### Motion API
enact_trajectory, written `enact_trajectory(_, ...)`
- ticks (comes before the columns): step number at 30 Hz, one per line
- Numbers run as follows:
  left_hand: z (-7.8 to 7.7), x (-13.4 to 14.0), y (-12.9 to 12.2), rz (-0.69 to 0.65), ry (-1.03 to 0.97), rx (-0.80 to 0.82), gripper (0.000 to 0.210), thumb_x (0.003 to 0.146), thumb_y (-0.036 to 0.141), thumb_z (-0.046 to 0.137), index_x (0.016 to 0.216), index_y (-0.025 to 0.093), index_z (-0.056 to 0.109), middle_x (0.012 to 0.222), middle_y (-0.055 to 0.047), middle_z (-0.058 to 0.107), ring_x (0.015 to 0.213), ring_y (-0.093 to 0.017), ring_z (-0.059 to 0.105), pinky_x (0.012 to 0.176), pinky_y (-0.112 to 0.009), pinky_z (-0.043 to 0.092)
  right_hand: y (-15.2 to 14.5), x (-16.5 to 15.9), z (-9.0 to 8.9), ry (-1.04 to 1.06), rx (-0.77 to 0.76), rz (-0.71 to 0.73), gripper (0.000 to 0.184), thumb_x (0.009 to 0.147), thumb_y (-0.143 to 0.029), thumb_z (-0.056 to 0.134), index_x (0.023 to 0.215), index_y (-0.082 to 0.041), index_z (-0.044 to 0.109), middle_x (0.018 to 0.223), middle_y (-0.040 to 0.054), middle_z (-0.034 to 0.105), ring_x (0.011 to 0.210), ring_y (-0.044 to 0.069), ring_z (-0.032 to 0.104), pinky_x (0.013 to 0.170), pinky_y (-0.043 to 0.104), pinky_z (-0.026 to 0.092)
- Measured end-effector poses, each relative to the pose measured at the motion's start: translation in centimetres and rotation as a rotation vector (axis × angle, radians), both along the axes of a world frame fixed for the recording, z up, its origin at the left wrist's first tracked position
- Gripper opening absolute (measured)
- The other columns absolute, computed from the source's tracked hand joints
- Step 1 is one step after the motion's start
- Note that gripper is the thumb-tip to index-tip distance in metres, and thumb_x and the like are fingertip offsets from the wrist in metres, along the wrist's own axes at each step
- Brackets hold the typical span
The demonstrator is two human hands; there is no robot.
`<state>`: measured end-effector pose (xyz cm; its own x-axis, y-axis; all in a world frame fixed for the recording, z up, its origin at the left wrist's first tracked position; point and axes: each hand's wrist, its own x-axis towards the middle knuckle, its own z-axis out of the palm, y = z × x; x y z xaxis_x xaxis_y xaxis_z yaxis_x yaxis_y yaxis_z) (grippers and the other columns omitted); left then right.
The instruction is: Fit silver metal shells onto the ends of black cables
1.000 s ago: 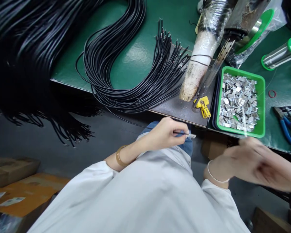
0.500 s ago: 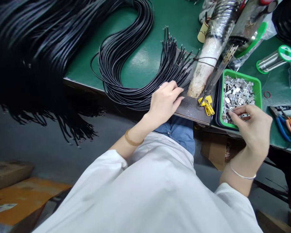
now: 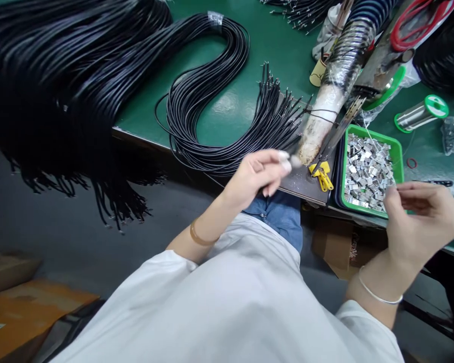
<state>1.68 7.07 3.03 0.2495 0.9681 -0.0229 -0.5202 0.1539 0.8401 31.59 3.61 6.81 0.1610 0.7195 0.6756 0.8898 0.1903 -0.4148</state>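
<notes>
My left hand (image 3: 259,174) is closed in a pinch just in front of the bundle of black cables (image 3: 208,151). Its fingertips are blurred, so what they hold cannot be made out. To the right, my right hand (image 3: 423,217) pinches thumb and forefinger together at the front right corner of the green tray (image 3: 401,161). Anything between those fingers is too small to name. Small silvery metal terminals (image 3: 369,174) fill the tray. Beside it, yellow clips (image 3: 321,176) lie on a dark board (image 3: 300,181).
A wrapped duct (image 3: 321,116) slants down to the board beside a metal stand (image 3: 336,121). A solder wire spool (image 3: 419,115) lies behind the tray. Long black cables (image 3: 79,75) hang over the left table edge. A small red ring (image 3: 411,163) lies on the green table (image 3: 227,108).
My left hand has lifted off the cable bundle and closed into a pinch. My right hand has moved from over the terminals to the tray's right corner. The view has shifted slightly.
</notes>
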Motion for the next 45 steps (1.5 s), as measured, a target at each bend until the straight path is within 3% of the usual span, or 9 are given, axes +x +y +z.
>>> enact_trajectory(2,0.3,0.7,-1.7,-0.238,-0.059,-0.067,0.032,0.077,0.038,0.082,0.093,0.016,0.065,0.067,0.001,0.071,0.040,-0.005,0.050,0.040,-0.019,0.038,-1.1,-2.8,0.3,0.279,0.005,0.081,0.023,0.069,-0.018,0.083,0.070,-0.022,0.060,0.075,0.0049,0.069,0.063,0.018,0.067,0.047,0.029,0.047)
enact_trajectory(5,-0.3,1.6,-2.9,-0.359,-0.044,-0.145,0.028,0.083,0.035,0.077,0.097,0.014,0.065,0.063,0.000,0.069,0.039,-0.004,0.047,0.039,-0.017,0.032,-2.3,-7.2,-0.3,0.414,0.005,0.145,0.018,0.074,-0.015,0.082,0.077,-0.021,0.065,0.083,0.0029,0.072,0.069,0.019,0.071,0.057,0.035,0.059)
enact_trajectory(8,-1.1,2.4,-3.0,-0.291,0.031,-0.171,0.025,0.083,0.032,0.078,0.094,0.013,0.066,0.061,0.001,0.067,0.038,0.000,0.038,0.038,-0.016,0.023,-2.7,-10.0,-2.0,0.343,0.027,0.237,0.013,0.081,-0.012,0.076,0.086,-0.023,0.071,0.090,0.0018,0.075,0.086,0.019,0.073,0.078,0.040,0.062)
enact_trajectory(17,-1.7,3.5,-3.0,-0.098,0.196,-0.050,0.022,0.076,0.029,0.082,0.082,0.012,0.071,0.069,0.000,0.067,0.056,-0.004,0.055,0.055,-0.015,0.045,-2.2,-10.5,-4.2,0.656,-0.284,0.439,0.012,0.087,-0.017,0.072,0.095,-0.025,0.077,0.103,0.0034,0.074,0.096,0.017,0.072,0.079,0.031,0.064)
enact_trajectory(26,-1.6,3.8,-3.8,0.158,0.555,0.480,0.014,0.087,0.028,0.074,0.083,0.015,0.076,0.073,-0.003,0.073,0.060,-0.008,0.058,0.060,-0.020,0.045,-2.2,-10.5,-4.3,0.898,-0.209,0.429,0.006,0.088,-0.019,0.070,0.087,-0.023,0.074,0.100,0.0020,0.073,0.090,0.016,0.074,0.082,0.033,0.066)
enact_trajectory(29,-0.9,3.3,-3.9,-0.041,0.488,0.323,0.030,0.095,0.038,0.063,0.079,0.014,0.071,0.060,-0.001,0.066,0.052,-0.007,0.053,0.054,-0.020,0.043,-2.1,-10.2,-4.1,0.896,-0.148,0.364,0.005,0.088,-0.020,0.070,0.087,-0.022,0.073,0.099,0.0021,0.073,0.088,0.015,0.074,0.082,0.034,0.066)
enact_trajectory(32,-0.4,2.9,-3.6,-0.229,0.363,0.142,0.038,0.094,0.046,0.064,0.076,0.013,0.067,0.056,0.000,0.063,0.047,-0.006,0.048,0.050,-0.019,0.039,-2.3,-10.1,-3.9,0.765,-0.264,0.414,0.005,0.087,-0.020,0.072,0.089,-0.024,0.075,0.100,0.0030,0.074,0.090,0.016,0.074,0.080,0.033,0.066)
enact_trajectory(40,-0.5,2.4,-3.2,-0.353,0.182,0.011,0.036,0.086,0.046,0.074,0.076,0.012,0.067,0.052,0.001,0.061,0.047,-0.006,0.046,0.048,-0.019,0.036,-2.6,-10.5,-3.9,0.728,-0.355,0.516,0.009,0.087,-0.020,0.071,0.091,-0.025,0.076,0.102,0.0027,0.074,0.091,0.015,0.072,0.074,0.029,0.063)
enact_trajectory(45,-0.6,1.9,-3.2,-0.398,0.216,0.068,0.040,0.089,0.045,0.070,0.068,0.013,0.066,0.051,0.000,0.058,0.046,-0.006,0.046,0.049,-0.020,0.039,-2.7,-10.0,-3.8,0.743,-0.372,0.567,0.009,0.087,-0.018,0.071,0.091,-0.025,0.076,0.104,0.0025,0.074,0.092,0.014,0.072,0.077,0.028,0.063)
